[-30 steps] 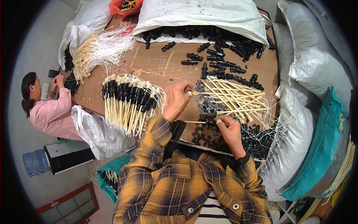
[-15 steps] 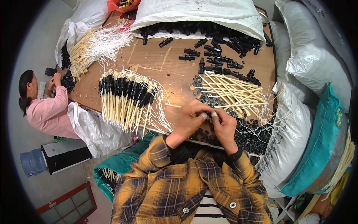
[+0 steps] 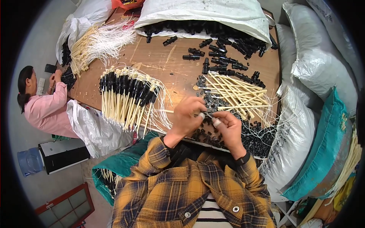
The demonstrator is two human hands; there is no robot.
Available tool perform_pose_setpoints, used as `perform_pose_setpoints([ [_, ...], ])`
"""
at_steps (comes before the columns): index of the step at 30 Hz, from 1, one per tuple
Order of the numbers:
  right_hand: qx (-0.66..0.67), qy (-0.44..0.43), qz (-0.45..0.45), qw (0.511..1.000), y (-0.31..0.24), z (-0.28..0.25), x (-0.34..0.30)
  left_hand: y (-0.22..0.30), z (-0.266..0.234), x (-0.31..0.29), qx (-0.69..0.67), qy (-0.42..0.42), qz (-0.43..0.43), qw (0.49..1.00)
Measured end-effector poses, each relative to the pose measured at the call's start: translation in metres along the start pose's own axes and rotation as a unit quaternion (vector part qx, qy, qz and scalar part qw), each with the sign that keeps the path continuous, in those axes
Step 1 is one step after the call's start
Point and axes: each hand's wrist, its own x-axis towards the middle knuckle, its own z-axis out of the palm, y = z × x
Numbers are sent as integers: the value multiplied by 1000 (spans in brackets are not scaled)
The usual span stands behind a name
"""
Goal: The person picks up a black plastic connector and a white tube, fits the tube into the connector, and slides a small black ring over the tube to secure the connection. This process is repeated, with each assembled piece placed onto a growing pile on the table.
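Observation:
My left hand [image 3: 187, 116] is closed round a thin cream-coloured tube, whose end [image 3: 166, 111] pokes out on its left side. My right hand [image 3: 231, 131] pinches at the same spot, its fingertips close to the left ones; the tiny piece between them is too small to make out. Both hands are above the near edge of the wooden table [image 3: 152, 57]. To their left lies a neat row of cream tubes with black connectors [image 3: 127, 95] and white strings. Beyond my right hand is a loose pile of plain cream tubes [image 3: 235, 95].
Small black plastic pieces [image 3: 258, 140] cover the table near my right hand. Black connectors [image 3: 224, 60] spill from a white sack [image 3: 205, 13] at the back. Full sacks [image 3: 300, 140] line the right side. A person in pink [image 3: 49, 102] works at the far left.
My left hand has moved slightly left with the tube, more of which sticks out. The fingertips of both hands have drawn a little apart.

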Motion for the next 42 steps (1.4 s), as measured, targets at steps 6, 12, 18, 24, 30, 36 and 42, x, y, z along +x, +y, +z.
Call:
perform_pose_setpoints([
  [6,137,-48,64,987,-19,-17,-1,2,-5,-1,-26,-200,-24,979],
  [12,-578,-92,-260,768,-19,-15,2,6,-12,-6,104,-175,-56,977],
  [18,-308,-49,10,950,-14,-1,19,19,-16,-9,222,-130,56,965],
  [24,-375,43,-320,869,-25,19,29,4,-78,-3,265,4,19,964],
  [30,-439,-42,-287,850,-15,9,39,-68,-193,18,485,251,-33,837],
  [36,-481,-22,-192,855,-12,-13,29,-103,-224,13,554,181,-220,783],
  [42,-580,112,-140,795,-25,-84,28,-41,-76,66,161,-70,15,984],
])
